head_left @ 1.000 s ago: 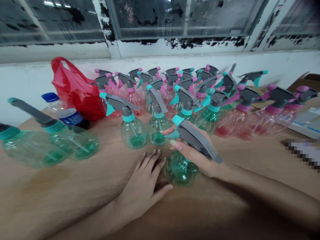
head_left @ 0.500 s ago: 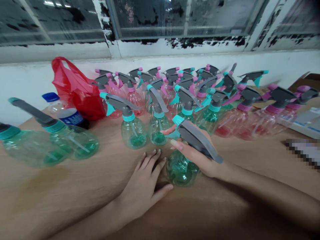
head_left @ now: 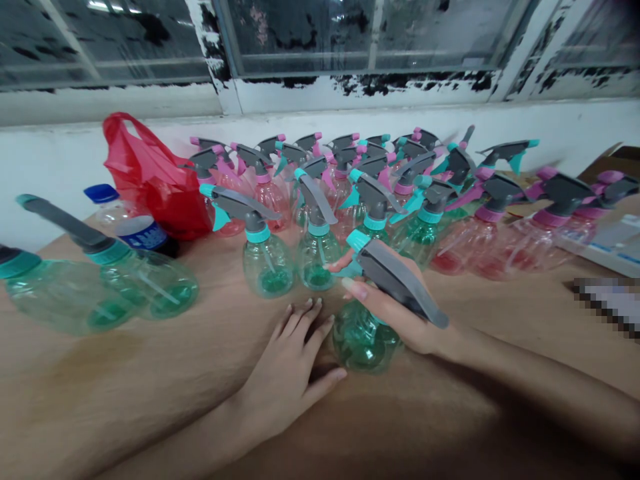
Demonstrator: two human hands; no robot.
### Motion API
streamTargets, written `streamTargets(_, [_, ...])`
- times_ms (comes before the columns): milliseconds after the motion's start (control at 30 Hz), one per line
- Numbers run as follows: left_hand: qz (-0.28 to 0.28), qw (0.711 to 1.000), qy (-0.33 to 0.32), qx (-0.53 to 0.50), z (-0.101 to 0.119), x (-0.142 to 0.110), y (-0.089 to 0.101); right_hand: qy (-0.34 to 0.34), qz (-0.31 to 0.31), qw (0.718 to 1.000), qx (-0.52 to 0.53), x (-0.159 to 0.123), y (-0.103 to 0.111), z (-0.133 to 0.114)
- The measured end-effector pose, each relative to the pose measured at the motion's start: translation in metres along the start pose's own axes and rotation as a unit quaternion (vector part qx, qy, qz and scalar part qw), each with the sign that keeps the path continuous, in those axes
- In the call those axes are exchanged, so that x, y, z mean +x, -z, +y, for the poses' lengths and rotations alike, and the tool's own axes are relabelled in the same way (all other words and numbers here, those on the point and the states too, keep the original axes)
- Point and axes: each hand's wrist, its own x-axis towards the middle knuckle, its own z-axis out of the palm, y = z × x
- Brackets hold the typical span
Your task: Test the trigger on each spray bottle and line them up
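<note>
My right hand (head_left: 400, 310) is wrapped round the neck of a green spray bottle (head_left: 364, 343) with a grey and teal head. Its index finger reaches forward by the teal trigger. The bottle stands upright on the wooden table (head_left: 200, 400). Just left of it, my left hand (head_left: 295, 363) lies flat on the table, fingers spread and holding nothing. Beyond the hands stand two more green spray bottles, a left one (head_left: 267, 263) and a right one (head_left: 319, 257), each with a teal collar.
Several pink spray bottles (head_left: 463, 247) and green ones crowd the back. Two green spray bottles (head_left: 150, 283) stand at left, near a blue-capped plastic bottle (head_left: 107, 207) and a red plastic bag (head_left: 160, 180). A pixelated object (head_left: 613, 303) and a white box (head_left: 610, 243) lie at right.
Almost nothing differs. The spray head in my right hand has shifted very slightly to the right; my left hand stays flat on the table.
</note>
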Motion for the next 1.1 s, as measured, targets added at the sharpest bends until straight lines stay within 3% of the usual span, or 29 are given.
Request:
streamTargets(200, [0.001,1.000,0.002,-0.002,0.0003,-0.0002,0.0015,0.014,0.002,0.999,-0.038,0.0013,0.0044,-0.0020])
streamTargets(1100, [0.012,1.000,-0.006,-0.006,-0.0006,-0.0009,-0.0009,-0.009,-0.008,1.000,0.010,-0.0016,0.0001,0.0033])
